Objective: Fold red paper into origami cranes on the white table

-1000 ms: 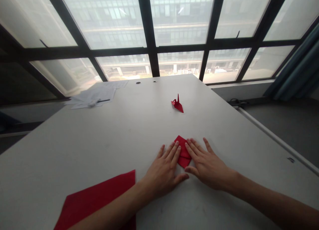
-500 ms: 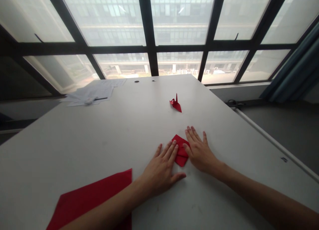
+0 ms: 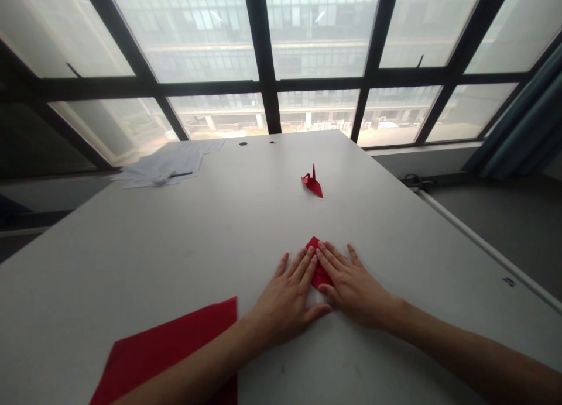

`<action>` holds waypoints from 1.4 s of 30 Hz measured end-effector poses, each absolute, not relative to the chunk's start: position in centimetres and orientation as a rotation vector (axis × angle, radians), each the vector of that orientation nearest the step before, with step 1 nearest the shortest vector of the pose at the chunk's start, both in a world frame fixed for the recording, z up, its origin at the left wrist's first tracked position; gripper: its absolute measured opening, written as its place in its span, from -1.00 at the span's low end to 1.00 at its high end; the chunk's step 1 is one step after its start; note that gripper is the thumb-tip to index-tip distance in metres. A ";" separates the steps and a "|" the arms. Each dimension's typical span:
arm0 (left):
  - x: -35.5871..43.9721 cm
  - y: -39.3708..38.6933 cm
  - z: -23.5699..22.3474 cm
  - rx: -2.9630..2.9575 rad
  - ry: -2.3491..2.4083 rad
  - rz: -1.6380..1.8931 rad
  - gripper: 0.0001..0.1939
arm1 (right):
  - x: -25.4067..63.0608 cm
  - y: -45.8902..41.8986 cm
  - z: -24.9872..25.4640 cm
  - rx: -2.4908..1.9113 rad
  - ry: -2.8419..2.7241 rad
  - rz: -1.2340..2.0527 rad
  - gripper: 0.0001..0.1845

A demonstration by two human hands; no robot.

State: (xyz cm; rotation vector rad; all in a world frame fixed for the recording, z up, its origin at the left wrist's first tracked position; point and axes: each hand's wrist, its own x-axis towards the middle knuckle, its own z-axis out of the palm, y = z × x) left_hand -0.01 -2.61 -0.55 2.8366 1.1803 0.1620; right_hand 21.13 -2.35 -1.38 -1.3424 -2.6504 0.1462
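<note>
A small folded red paper (image 3: 317, 263) lies on the white table (image 3: 175, 241), mostly covered by both hands. My left hand (image 3: 287, 299) lies flat with fingers stretched out, its fingertips on the paper's left side. My right hand (image 3: 351, 285) lies flat too, fingers extended over the paper's right side, touching the left hand's fingers. Farther up the table stands a finished red paper crane (image 3: 312, 182). A flat red paper sheet (image 3: 175, 349) lies under my left forearm near the table's front edge.
Loose white papers with a dark pen (image 3: 167, 168) sit at the table's far left corner. Two small dark holes (image 3: 243, 143) mark the far edge. Large windows rise behind the table; a blue curtain (image 3: 522, 130) hangs at the right. The table's right edge drops to grey floor.
My right hand, which had slid up beside the paper half a second ago, has come back left and down onto it, covering more of it. My left hand has stayed put.
</note>
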 end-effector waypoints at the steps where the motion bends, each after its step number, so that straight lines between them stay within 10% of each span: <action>1: 0.0 -2.7 -0.5 2.836 1.192 0.161 -0.09 | 21.0 -2.4 -1.4 -1.320 -2.662 0.166 -0.29; 10: -1.9 -3.0 -0.4 2.686 1.649 0.012 -0.01 | 21.5 -2.2 -1.3 -1.298 -2.637 0.178 -0.26; 28: -2.2 0.3 -0.3 2.421 1.312 0.726 -0.79 | 22.2 -0.1 -0.9 -1.304 -2.518 0.391 -0.46; 42: -2.0 1.8 -0.3 2.267 1.320 0.796 -0.92 | 22.2 -0.2 -1.1 -1.305 -2.507 0.394 -0.44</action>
